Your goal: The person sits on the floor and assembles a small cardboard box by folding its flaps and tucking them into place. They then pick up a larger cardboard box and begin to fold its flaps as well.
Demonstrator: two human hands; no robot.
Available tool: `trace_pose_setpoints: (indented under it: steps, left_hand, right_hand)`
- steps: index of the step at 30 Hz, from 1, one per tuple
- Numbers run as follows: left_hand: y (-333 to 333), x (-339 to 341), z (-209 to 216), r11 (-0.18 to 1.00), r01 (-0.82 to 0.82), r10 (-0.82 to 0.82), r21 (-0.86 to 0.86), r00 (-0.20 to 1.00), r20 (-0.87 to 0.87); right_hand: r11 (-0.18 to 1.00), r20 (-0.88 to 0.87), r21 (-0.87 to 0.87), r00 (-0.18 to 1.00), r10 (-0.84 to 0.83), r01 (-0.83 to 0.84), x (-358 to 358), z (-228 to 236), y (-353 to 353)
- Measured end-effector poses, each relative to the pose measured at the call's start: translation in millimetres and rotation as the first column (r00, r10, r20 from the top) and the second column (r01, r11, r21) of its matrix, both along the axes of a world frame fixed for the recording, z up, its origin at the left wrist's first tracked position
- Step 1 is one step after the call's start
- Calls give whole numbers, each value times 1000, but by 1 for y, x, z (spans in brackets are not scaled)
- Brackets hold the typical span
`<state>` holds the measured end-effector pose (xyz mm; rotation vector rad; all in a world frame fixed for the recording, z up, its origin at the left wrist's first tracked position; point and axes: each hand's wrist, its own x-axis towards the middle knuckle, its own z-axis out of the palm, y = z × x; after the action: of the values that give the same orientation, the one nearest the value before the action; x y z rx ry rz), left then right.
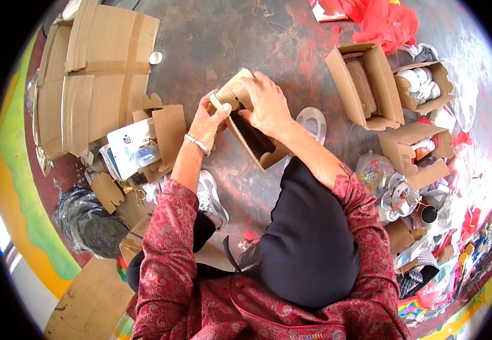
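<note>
Between my hands, above the floor and in front of my knees, is a small brown cardboard box [269, 159]. Its long opening faces up and the inside looks dark. My left hand [205, 120] grips the far-left corner, thumb over the flap edge. My right hand [267, 105] bends over the far end, its fingers on a raised flap [235, 89] and its thumb near the opening. Both hands are closed on the cardboard. A pale bangle circles my left wrist.
Large flattened cartons [110, 68] stand at the left, beside an open box with white packages [132, 150]. Right of me are an open carton [365, 85], a box of white round items [421, 85] and a clear-plastic pile [396, 195]. Red sheeting [385, 22] lies far right.
</note>
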<state>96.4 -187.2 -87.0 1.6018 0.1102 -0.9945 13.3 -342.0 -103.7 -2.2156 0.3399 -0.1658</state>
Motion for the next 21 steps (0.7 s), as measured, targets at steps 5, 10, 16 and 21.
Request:
trace_pose_setpoints:
  steps: [5,10,16,21]
  left_hand:
    - [0,1,1,1000,14,-14,12,1000,-11]
    - [-2,1,2,1000,2,-1,9,1000,-9]
    - [-5,0,6,997,75,-76,26,996,40]
    - [-6,0,8,985,143,-152,97,984,93]
  right_hand:
    - [994,156,-99,986,65,-50,10,-9,5]
    - [991,174,-101,980,101,-84,18,-15,6]
    - [996,172,-45,982,81,-74,24,-12,0]
    - [995,118,-55,989,88,-82,28,-9,1]
